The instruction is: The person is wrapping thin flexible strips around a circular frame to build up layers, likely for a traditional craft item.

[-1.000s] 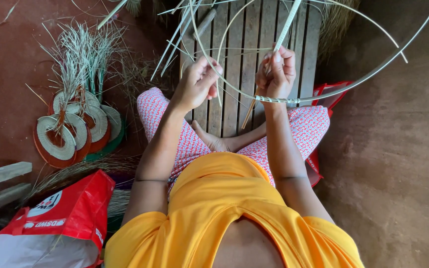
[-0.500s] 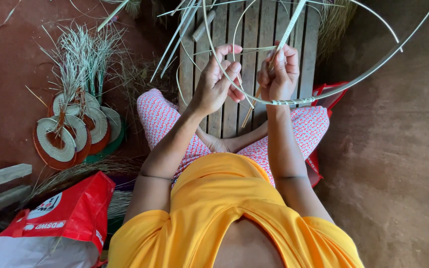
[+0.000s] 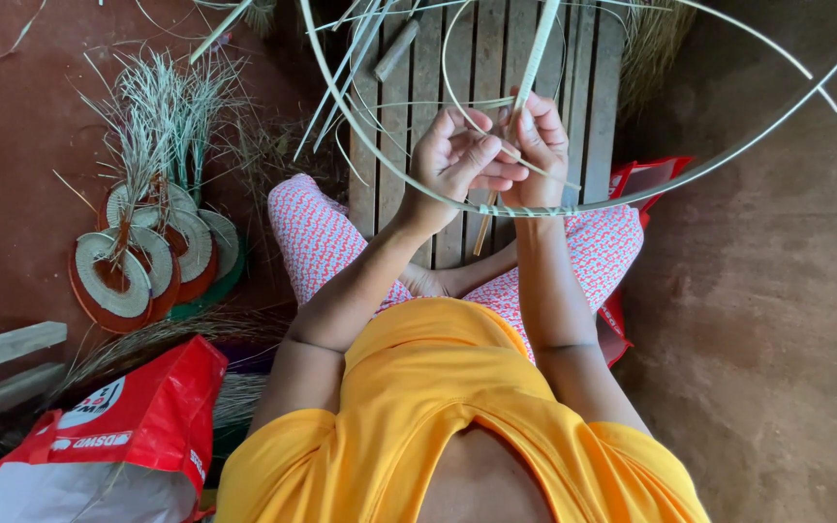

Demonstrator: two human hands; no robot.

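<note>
A large pale cane hoop (image 3: pixel 728 155) curves across in front of me, its near edge bound with thin strips. My right hand (image 3: pixel 538 145) grips a flat pale strip (image 3: pixel 533 58) that rises toward the top edge, right at the hoop's bound rim. My left hand (image 3: pixel 457 155) is pressed against the right one, fingers curled around a thin strand (image 3: pixel 457 97) looping above. Both hands meet over my crossed legs in pink patterned trousers (image 3: pixel 322 232).
A slatted wooden bench (image 3: pixel 438 58) lies under the hoop. Several round woven pieces with loose fibre ends (image 3: pixel 138 261) are stacked at the left. A red and white sack (image 3: pixel 118 436) sits lower left, a red bag (image 3: pixel 641 179) by my right knee. Bare earth floor is on the right.
My left hand has moved right along the hoop until it touches my right hand. The hoop and strip have shifted slightly.
</note>
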